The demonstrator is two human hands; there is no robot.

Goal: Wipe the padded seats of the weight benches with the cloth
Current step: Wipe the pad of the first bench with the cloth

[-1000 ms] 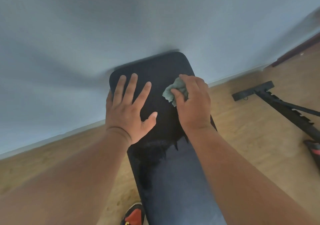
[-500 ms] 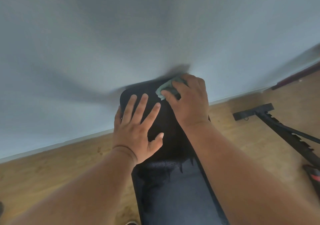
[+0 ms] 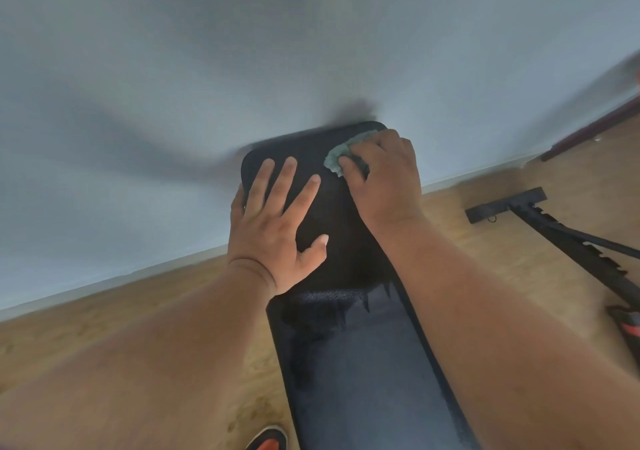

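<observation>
The right hand (image 3: 384,175) clutches the crumpled green cloth (image 3: 341,156) at the bench pad's (image 3: 339,214) 1 o'clock corner; the left hand (image 3: 273,227) lies flat, fingers spread, at 10 o'clock. The far section looks darker, likely wiped; the nearer pad (image 3: 374,363) and the other bench frame (image 3: 568,238) at 3 o'clock seemingly remain.

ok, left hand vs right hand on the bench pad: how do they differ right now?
The left hand lies flat and open, fingers spread, holding nothing; the right hand is curled, pressing the green cloth to the pad. The left sits near the pad's left edge, further from the far end; the right is at the far right corner. Both rest palm-down on the darker far part of the pad.
</observation>
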